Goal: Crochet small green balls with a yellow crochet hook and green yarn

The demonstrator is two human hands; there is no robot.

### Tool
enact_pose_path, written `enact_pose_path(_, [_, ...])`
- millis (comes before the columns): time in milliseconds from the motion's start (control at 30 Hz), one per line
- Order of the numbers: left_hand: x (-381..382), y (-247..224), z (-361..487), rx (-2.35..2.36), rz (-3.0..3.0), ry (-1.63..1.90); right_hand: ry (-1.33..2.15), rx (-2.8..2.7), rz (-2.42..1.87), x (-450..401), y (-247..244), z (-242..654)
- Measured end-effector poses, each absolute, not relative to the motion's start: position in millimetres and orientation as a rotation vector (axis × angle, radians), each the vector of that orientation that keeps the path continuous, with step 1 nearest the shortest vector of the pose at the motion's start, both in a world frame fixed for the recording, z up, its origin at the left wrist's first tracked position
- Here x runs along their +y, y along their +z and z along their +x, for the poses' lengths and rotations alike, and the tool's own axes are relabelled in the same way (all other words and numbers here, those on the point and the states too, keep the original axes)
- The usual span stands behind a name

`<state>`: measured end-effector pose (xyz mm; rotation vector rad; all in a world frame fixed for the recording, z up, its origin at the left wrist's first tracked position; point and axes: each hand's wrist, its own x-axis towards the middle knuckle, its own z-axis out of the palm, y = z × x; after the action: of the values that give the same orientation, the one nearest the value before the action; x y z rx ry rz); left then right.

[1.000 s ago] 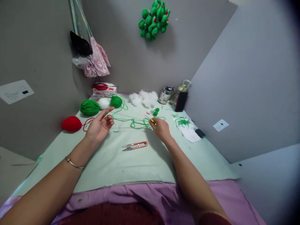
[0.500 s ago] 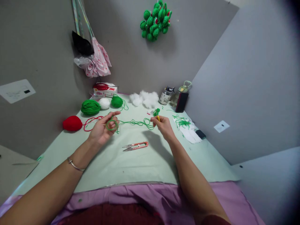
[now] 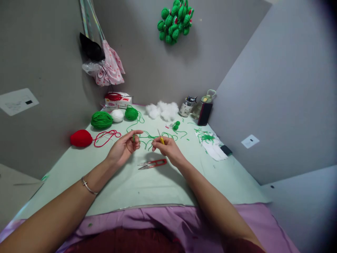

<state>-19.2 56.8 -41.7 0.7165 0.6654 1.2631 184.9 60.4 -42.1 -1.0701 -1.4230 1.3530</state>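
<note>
Green yarn [image 3: 150, 136] winds round the fingers of my left hand [image 3: 123, 147], whose index finger points to the right. My right hand [image 3: 168, 149] is closed on a yellow-handled crochet hook [image 3: 162, 140], its thin metal tip pointing up. Loose strands of the yarn lie between and behind both hands. Below them on the pale green cloth [image 3: 137, 189] rest red thread snips [image 3: 154, 163], blades to the left. A small green crocheted piece [image 3: 176, 125] sits behind my right hand.
Red yarn [image 3: 81, 138], green yarn [image 3: 101, 120] and white yarn [image 3: 117, 115] lie at the left. White stuffing [image 3: 163, 110], a tin [image 3: 186, 107] and a phone [image 3: 205, 114] stand at the back. Green scraps [image 3: 206, 137] cover a tissue [image 3: 216, 151] at the right.
My right hand has moved left and closer to my left hand, bringing the hook along. My left hand has shifted slightly right, and the large yarn loop at its fingers has become small.
</note>
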Motion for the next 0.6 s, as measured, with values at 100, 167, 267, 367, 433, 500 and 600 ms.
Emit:
enact_pose_path(100, [59,-43,-25,0.717,0.777,1.278,1.300,-1.242,-1.077,67,-41,193])
enact_pose_path(167, [57,-45,-25,0.765,0.857,1.237,1.272,-1.144,-1.063,70,-40,197])
enact_pose_path(267, [53,-49,-20,0.847,1.010,1.145,1.272,-1.054,-1.032,74,-38,201])
enact_pose_path(367, [50,-53,-13,0.928,1.157,1.058,1.313,-1.018,-1.003,77,-36,206])
enact_pose_path(433, [49,-55,-12,0.968,1.234,1.030,1.355,-1.012,-0.986,78,-35,210])
enact_pose_path(500, [50,-56,-12,1.002,1.286,1.045,1.400,-1.016,-0.975,77,-33,213])
enact_pose_path(600, [53,-58,-14,1.058,1.315,1.127,1.461,-1.047,-0.984,76,-31,215])
